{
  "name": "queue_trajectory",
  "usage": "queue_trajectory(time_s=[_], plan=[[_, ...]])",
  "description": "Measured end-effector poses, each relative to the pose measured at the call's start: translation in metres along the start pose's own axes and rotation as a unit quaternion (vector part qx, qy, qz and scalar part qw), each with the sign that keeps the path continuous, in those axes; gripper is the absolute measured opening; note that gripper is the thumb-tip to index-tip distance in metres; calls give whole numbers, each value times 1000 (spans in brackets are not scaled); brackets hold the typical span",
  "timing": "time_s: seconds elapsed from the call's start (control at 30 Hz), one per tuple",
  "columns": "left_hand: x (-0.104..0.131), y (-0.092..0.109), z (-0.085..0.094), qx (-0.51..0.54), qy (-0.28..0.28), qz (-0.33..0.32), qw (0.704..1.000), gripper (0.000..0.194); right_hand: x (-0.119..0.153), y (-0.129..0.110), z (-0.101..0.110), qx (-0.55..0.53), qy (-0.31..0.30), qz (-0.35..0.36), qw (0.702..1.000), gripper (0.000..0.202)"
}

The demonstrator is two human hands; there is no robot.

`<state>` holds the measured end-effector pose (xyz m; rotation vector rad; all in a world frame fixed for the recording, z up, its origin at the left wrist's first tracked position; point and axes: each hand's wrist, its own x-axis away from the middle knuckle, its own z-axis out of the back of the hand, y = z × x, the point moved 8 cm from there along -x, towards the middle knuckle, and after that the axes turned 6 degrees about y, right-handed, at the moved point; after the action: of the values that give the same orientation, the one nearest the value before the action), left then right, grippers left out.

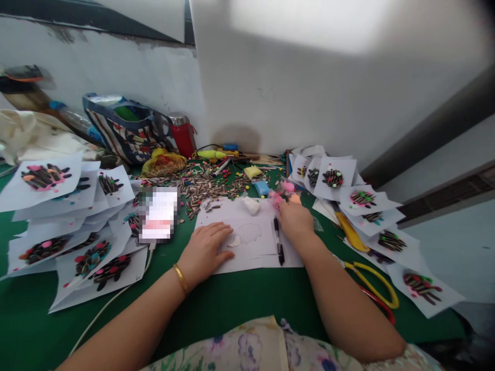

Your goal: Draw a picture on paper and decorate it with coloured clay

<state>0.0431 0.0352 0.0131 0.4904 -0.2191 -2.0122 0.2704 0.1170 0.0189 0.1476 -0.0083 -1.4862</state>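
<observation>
My left hand (209, 250) lies flat on the left part of the white paper (247, 260), its fingers stretched out. Beside its fingertips, a pencil-like outline (249, 234) with small dots is drawn on the sheet, with a small white scrap (234, 240) at its left edge. My right hand (296, 221) reaches over the paper's far right corner. Its curled fingers are closed at a pink, wrapped-looking packet (276, 198); the grip is partly hidden. Close by are an orange lump (295, 198), a white lump (252, 205) and a black pen (278, 239).
Loose sunflower seeds (204, 185) and coloured beads spread behind the paper. Stacks of seed-decorated cards stand left (42, 178) and right (363, 198). A phone (158, 214) with a cable lies left. Yellow-handled scissors (377, 283) and a yellow cutter (350, 229) lie right. A red flask (182, 136) stands behind.
</observation>
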Motion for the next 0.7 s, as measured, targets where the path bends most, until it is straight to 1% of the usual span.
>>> queue_trajectory(time_s=[0.17, 0.23, 0.3, 0.37, 0.4, 0.47, 0.53, 0.57, 0.63, 0.7], plan=[[1, -3, -2, 9, -15, 14, 1000, 55, 9, 2, 3, 20, -17, 5, 1000, 21], [1, -4, -3, 15, -19, 22, 999, 55, 15, 3, 11, 22, 10, 10, 1000, 20], [1, -5, -4, 23, -19, 27, 999, 55, 22, -1, 21, 8, 44, 29, 999, 19], [1, -5, -4, 31, -19, 30, 999, 53, 30, -14, 27, -37, 56, 70, 995, 16], [1, -5, -4, 34, -18, 31, 999, 50, 35, -24, 28, -70, 56, 102, 991, 15], [1, -5, -3, 42, -14, 35, 998, 41, 46, -50, 30, -141, 38, 180, 973, 13], [0, -7, -1, 55, -7, 45, 997, 35, 59, -73, 28, -182, 1, 235, 955, 12], [0, -8, 0, 61, -4, 50, 997, 33, 64, -80, 26, -185, -20, 242, 952, 11], [0, -10, 0, 72, -1, 54, 996, 30, 70, -87, 23, -182, -45, 228, 955, 11], [0, -10, 0, 78, -3, 50, 996, 26, 73, -90, 24, -191, -49, 225, 954, 15]])
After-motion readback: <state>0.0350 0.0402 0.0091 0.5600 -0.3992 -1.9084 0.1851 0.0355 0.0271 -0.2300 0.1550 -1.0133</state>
